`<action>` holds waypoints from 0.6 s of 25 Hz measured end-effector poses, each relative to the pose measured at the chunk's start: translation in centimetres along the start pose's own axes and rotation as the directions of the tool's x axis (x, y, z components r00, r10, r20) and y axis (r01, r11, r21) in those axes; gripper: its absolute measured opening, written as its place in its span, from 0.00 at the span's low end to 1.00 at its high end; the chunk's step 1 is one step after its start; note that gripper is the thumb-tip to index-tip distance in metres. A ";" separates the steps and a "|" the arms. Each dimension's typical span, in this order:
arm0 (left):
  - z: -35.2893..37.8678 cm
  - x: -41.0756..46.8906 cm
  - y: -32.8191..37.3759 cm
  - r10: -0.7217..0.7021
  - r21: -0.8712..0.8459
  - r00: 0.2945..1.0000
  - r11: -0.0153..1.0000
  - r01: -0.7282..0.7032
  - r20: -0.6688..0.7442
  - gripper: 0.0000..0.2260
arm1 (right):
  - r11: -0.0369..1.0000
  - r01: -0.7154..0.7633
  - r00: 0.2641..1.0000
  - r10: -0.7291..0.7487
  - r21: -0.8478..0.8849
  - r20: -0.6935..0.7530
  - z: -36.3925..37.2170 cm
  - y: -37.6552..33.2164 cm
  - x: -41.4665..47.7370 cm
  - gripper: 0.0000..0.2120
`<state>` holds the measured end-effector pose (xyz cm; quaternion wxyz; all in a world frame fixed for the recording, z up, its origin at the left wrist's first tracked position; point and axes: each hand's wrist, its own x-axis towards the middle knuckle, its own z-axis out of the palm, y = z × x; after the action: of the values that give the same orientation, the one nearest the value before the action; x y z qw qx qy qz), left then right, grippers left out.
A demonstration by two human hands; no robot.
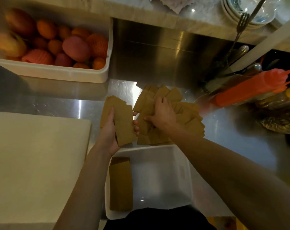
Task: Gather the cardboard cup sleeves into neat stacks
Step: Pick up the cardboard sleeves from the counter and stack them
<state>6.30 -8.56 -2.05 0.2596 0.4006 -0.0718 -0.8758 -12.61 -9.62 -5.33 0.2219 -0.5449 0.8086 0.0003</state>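
Note:
My left hand [109, 131] grips a gathered stack of brown cardboard sleeves [122, 123], thumb on top and fingertips showing at its right edge. Just to the right, a loose fanned pile of sleeves [185, 120] lies on the steel counter. My right hand [160, 113] rests on that pile, its fingers curled over some sleeves near the pile's left side. A neat stack of sleeves [121, 183] lies along the left wall of a white bin [179, 171] below my hands.
A white tub of oranges and mangoes [54, 73] sits at the far left. A white cutting board [33, 163] lies at the near left. A cutlery holder [230, 68], orange squeeze bottles [250, 88] and stacked bowls [245, 12] crowd the right.

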 end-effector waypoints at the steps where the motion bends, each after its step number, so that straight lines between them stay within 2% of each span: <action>1: -0.1 -0.1 0.0 0.002 0.003 1.000 1.000 -0.002 -0.002 0.34 | 0.993 -0.021 0.999 0.018 0.112 0.028 -0.1 0.1 -0.1 0.31; 4: -0.2 -0.2 0.0 0.000 -0.004 1.000 1.000 0.000 -0.010 0.33 | 0.852 -0.129 0.985 0.051 0.507 0.166 -2.3 0.5 -0.8 0.23; 7: 0.0 -0.2 0.2 0.015 0.008 1.000 1.000 -0.015 0.002 0.33 | 0.742 -0.120 0.977 -0.030 0.659 0.212 -5.7 1.9 -1.0 0.12; 9: 0.1 -0.1 0.1 0.019 0.012 1.000 1.000 -0.019 0.000 0.33 | 0.754 -0.105 0.965 -0.080 0.649 0.250 -7.3 2.6 -0.5 0.08; 10: 0.2 -0.1 0.1 0.019 0.018 1.000 1.000 -0.019 -0.007 0.33 | 0.784 -0.102 0.960 -0.083 0.613 0.266 -7.7 2.7 0.0 0.10; 13: 0.1 0.0 -0.1 0.020 0.043 1.000 0.999 -0.019 -0.019 0.33 | 0.913 -0.074 0.963 -0.039 0.401 0.267 -6.6 2.2 1.5 0.28; 15: 0.1 0.0 -0.1 0.023 0.048 1.000 0.999 -0.022 -0.020 0.33 | 0.962 -0.036 0.963 -0.039 0.271 0.266 -5.0 1.6 2.1 0.32</action>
<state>6.17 -8.50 -2.03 0.2606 0.4149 -0.0944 -0.8666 -16.44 -12.01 -1.99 0.4027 -0.5044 0.7629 -0.0376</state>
